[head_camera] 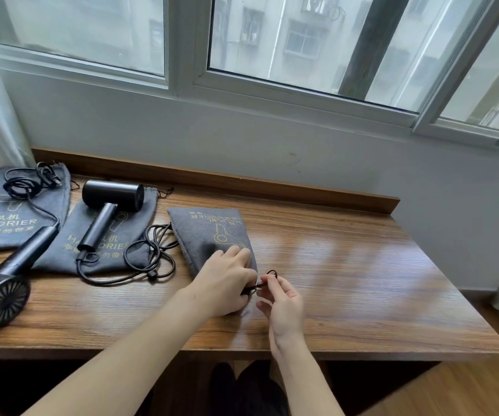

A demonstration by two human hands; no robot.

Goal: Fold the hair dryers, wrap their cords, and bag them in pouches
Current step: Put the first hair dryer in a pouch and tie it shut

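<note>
One filled pouch lies mid-desk, bulging, presumably with a dryer inside. The left hand grips its gathered mouth; the right hand pinches the drawstring, judged to be closing it. Left of that pouch, two hair dryers remain unfolded: one on a flat pouch, another beside the far-left pouch. Both cords lie loose.

Wooden table: pouches, dryers
</note>
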